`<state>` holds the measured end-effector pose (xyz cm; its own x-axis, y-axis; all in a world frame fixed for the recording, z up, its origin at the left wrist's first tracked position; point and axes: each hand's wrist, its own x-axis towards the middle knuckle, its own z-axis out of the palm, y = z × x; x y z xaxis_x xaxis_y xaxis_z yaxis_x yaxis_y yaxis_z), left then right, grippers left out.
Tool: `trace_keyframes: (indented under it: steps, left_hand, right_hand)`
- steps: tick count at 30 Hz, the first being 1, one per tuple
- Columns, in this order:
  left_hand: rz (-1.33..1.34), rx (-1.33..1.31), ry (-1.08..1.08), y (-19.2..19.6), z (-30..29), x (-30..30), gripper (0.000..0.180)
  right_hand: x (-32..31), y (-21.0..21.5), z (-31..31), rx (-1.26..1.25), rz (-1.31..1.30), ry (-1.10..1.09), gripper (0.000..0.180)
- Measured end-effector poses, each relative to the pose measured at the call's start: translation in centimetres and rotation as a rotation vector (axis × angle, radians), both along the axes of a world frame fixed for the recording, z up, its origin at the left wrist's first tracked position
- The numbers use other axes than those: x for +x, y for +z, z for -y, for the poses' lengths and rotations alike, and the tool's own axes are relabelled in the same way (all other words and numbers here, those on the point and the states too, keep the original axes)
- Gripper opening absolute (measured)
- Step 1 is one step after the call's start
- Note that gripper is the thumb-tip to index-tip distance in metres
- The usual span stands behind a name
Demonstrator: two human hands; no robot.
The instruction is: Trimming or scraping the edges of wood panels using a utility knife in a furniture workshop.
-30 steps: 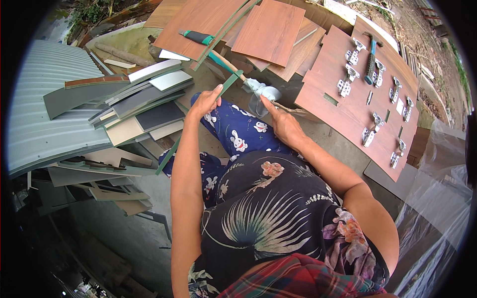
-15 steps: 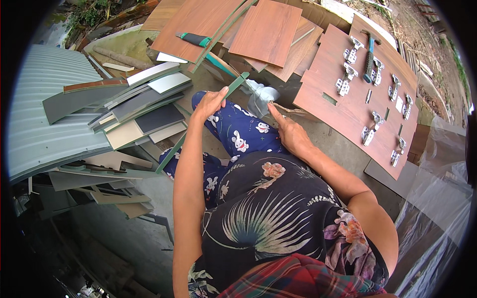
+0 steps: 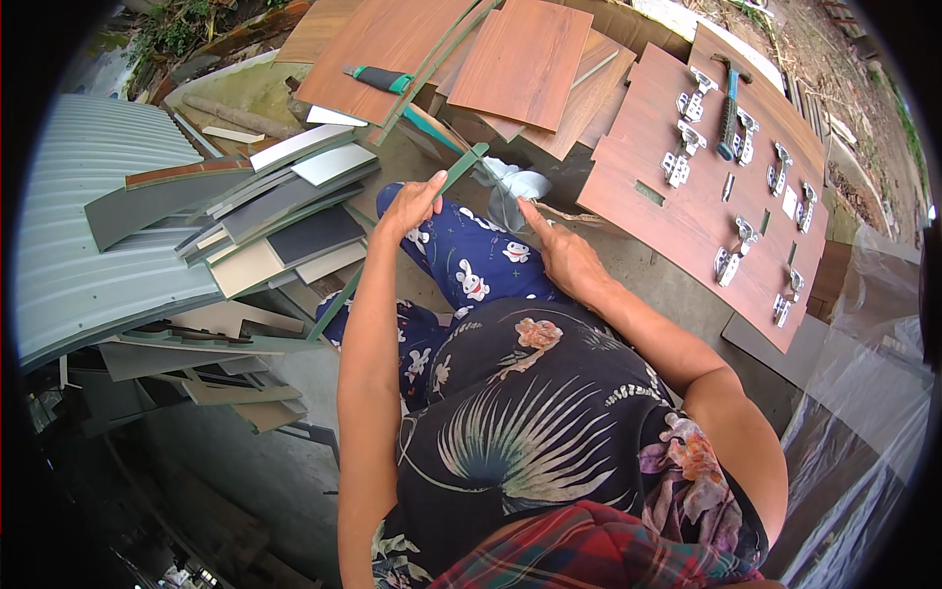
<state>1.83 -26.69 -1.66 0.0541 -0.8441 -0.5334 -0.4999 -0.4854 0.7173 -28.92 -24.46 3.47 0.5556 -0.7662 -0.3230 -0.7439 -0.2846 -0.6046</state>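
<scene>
My left hand (image 3: 414, 206) is closed around a narrow green-edged strip of board (image 3: 463, 169), which slants from beside my knee up to the right. Its lower part passes behind my left forearm and shows again by my leg. To the right, my right hand (image 3: 571, 257) has its index finger stretched toward the strip's upper end and its other fingers curled under. A thin dark strand (image 3: 501, 185) runs between the strip's tip and that fingertip; the grip itself is partly hidden. Behind the strand hangs a crumpled pale plastic bag (image 3: 518, 188).
At right, a brown wood-grain panel (image 3: 628, 157) bears several metal hinges (image 3: 677, 167) and a blue-handled hammer (image 3: 729, 113). A green-and-black handled tool (image 3: 383, 79) lies on another panel ahead. Board offcuts (image 3: 304, 231) pile up at left beside corrugated sheeting (image 3: 108, 216).
Both hands have shifted very slightly left, with the strip still in my left hand. Otherwise the scene looks the same.
</scene>
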Motion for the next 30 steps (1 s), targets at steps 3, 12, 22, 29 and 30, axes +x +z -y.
trace_keyframes:
  steps: [3,12,22,29,30]
  left_hand:
    - [-0.011,0.007,-0.016,0.0,0.1,0.0,0.090]
    - [-0.123,0.030,0.023,-0.2,0.2,0.3,0.081]
    - [-0.154,0.039,0.062,-0.7,1.0,1.4,0.084]
    - [-0.155,0.027,0.066,-1.1,0.5,1.5,0.084]
    - [-0.157,0.027,0.066,-1.0,0.7,1.4,0.084]
  right_hand:
    - [2.6,-1.3,1.9,-0.112,0.055,-0.012,0.078]
    - [0.5,-0.4,-0.7,-0.076,-0.001,-0.023,0.079]
    - [1.7,-0.9,0.6,-0.073,0.015,-0.020,0.078]
    - [-0.1,1.7,-0.1,0.001,-0.020,-0.023,0.080]
    - [0.1,1.7,-0.1,0.010,-0.014,-0.033,0.080]
